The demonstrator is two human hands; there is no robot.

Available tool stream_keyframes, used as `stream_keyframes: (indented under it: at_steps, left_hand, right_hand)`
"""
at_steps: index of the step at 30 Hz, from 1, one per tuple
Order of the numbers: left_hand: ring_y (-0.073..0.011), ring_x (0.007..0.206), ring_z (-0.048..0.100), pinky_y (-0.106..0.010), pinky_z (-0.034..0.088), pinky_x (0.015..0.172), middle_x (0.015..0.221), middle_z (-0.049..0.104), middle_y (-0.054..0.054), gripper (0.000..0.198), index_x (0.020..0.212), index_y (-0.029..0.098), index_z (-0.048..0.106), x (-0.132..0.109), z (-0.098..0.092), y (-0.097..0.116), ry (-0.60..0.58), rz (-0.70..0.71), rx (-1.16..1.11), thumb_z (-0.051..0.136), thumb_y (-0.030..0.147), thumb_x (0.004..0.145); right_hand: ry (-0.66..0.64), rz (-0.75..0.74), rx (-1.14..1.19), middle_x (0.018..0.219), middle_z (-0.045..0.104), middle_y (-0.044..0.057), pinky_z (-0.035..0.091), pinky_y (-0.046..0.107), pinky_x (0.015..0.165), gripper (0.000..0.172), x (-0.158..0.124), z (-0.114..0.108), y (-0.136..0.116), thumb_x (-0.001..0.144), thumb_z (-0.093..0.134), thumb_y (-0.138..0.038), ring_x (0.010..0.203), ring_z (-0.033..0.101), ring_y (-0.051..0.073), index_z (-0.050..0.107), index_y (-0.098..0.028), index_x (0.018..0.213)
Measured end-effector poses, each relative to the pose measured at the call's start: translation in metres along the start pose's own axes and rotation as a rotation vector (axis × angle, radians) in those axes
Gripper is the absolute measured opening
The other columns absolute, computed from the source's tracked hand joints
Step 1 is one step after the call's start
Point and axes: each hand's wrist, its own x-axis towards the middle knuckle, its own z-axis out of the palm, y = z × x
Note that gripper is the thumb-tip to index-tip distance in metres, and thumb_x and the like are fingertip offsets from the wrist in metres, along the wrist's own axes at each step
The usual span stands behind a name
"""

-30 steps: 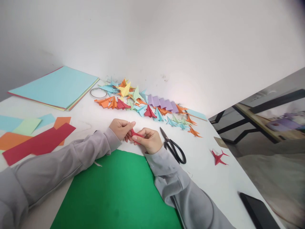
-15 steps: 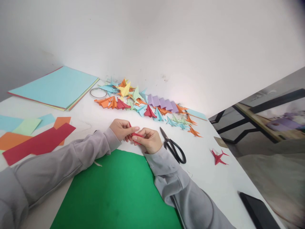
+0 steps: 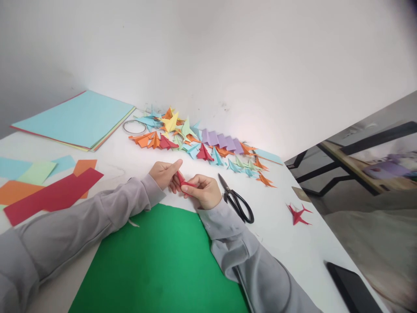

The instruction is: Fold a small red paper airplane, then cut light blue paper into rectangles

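A small folded piece of red paper [image 3: 182,180] is held between both hands above the white table [image 3: 280,234]. My left hand [image 3: 164,174] pinches its left end, with the thumb raised and pointing up to the right. My right hand [image 3: 204,191] is curled around the right end, fingers closed on it. Both wrists rest at the far edge of a large green sheet [image 3: 163,265]. Black scissors [image 3: 237,201] lie just right of my right hand.
A heap of folded paper shapes [image 3: 195,143] in several colours runs along the wall, with a tape ring [image 3: 134,126] beside it. A stack of sheets [image 3: 76,119] and cut strips [image 3: 52,193] lie left. A red folded star [image 3: 299,214] and a black phone [image 3: 353,289] lie right.
My left thumb has lifted off the red paper and now points upward. The red piece has shifted slightly between the fingers. My right hand has barely moved.
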Motion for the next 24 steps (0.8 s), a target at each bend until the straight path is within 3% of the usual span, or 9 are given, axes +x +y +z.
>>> stream_keyframes:
  at_steps: [3, 5, 8, 13, 19, 24]
  left_hand:
    - [-0.0096, 0.03, 0.05, -0.019, 0.039, 0.031, 0.036, 0.056, -0.001, 0.036, 0.047, 0.01, 0.056, -0.002, -0.001, 0.0, -0.028, 0.063, 0.064, 0.081, 0.036, 0.045]
    - [-0.0088, 0.031, 0.05, -0.018, 0.039, 0.032, 0.036, 0.055, 0.001, 0.036, 0.05, 0.01, 0.056, -0.002, -0.003, -0.001, -0.037, 0.09, 0.092, 0.085, 0.027, 0.036]
    - [-0.0083, 0.032, 0.05, -0.018, 0.04, 0.033, 0.037, 0.056, 0.001, 0.033, 0.053, 0.01, 0.056, 0.001, -0.006, -0.004, -0.045, 0.113, 0.08, 0.083, 0.028, 0.043]
    - [-0.0075, 0.033, 0.05, -0.018, 0.039, 0.033, 0.039, 0.057, 0.0, 0.034, 0.054, 0.011, 0.056, 0.005, -0.009, -0.008, -0.008, 0.151, 0.036, 0.081, 0.033, 0.048]
    - [-0.0058, 0.032, 0.047, -0.017, 0.037, 0.033, 0.039, 0.056, 0.001, 0.031, 0.054, 0.011, 0.056, 0.005, -0.008, -0.009, 0.02, 0.191, 0.062, 0.079, 0.032, 0.051]
    - [-0.0054, 0.031, 0.046, -0.017, 0.036, 0.032, 0.04, 0.056, 0.002, 0.032, 0.054, 0.012, 0.055, 0.004, -0.008, -0.01, 0.005, 0.181, 0.087, 0.078, 0.033, 0.053]
  right_hand:
    - [0.0, 0.025, 0.019, 0.047, 0.065, -0.001, 0.048, 0.023, 0.043, 0.028, -0.001, 0.0, -0.003, 0.049, 0.083, -0.027, 0.041, 0.059, 0.011, 0.057, -0.017, 0.052]
    - [0.01, 0.035, 0.031, 0.048, 0.066, -0.001, 0.048, 0.022, 0.044, 0.029, -0.001, 0.001, -0.003, 0.047, 0.084, -0.025, 0.042, 0.059, 0.011, 0.057, -0.017, 0.052]
    - [0.008, 0.039, 0.039, 0.049, 0.066, -0.001, 0.049, 0.022, 0.044, 0.028, 0.001, 0.0, -0.004, 0.048, 0.083, -0.029, 0.042, 0.059, 0.011, 0.06, -0.017, 0.056]
    - [-0.058, 0.08, 0.118, 0.052, 0.067, 0.003, 0.051, 0.025, 0.042, 0.038, 0.005, -0.002, -0.004, 0.058, 0.073, -0.052, 0.041, 0.06, 0.014, 0.065, -0.015, 0.061]
    - [-0.061, 0.1, -0.008, 0.05, 0.065, 0.002, 0.049, 0.021, 0.04, 0.029, 0.004, 0.002, -0.002, 0.055, 0.079, -0.04, 0.039, 0.058, 0.011, 0.066, -0.014, 0.058]
    - [-0.127, 0.125, -0.007, 0.051, 0.065, 0.002, 0.049, 0.022, 0.043, 0.032, 0.003, 0.002, -0.004, 0.056, 0.078, -0.043, 0.042, 0.059, 0.011, 0.067, -0.014, 0.062]
